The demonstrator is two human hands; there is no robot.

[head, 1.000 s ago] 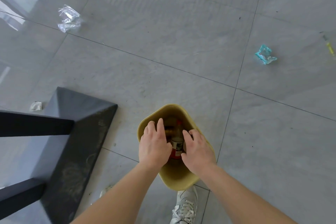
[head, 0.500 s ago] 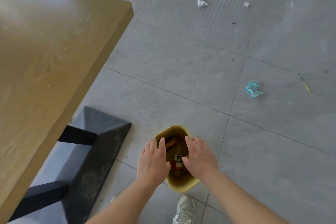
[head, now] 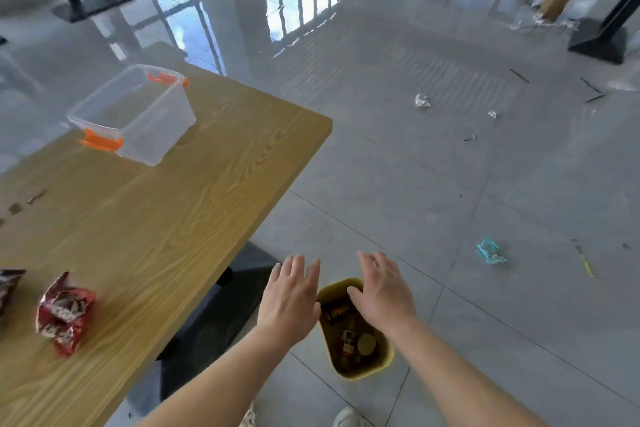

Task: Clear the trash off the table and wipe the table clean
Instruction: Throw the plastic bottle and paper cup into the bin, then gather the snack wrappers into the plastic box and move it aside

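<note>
A yellow trash bin (head: 375, 368) stands on the floor below me, holding a bottle and cans. My left hand (head: 291, 302) and my right hand (head: 382, 291) hover above its rim, fingers spread, holding nothing. The wooden table (head: 166, 218) fills the left side. On it lie a crumpled red snack wrapper (head: 64, 314), part of a dark wrapper (head: 8, 286) at the left edge, and a few dark crumbs or stains (head: 24, 203). A clear plastic container (head: 135, 114) with orange clips stands near the table's far corner.
The table's black base (head: 221, 315) sits by the bin. On the grey tile floor lie a teal wrapper (head: 490, 251), crumpled foil (head: 422, 100), a yellow stick (head: 587, 265) and small scraps. My shoes (head: 348, 418) are at the bottom edge. Railings and another table base (head: 601, 40) stand beyond.
My hands have lifted out of the bin and opened above it. The view has risen, bringing the tabletop, wrappers and clear container into sight.
</note>
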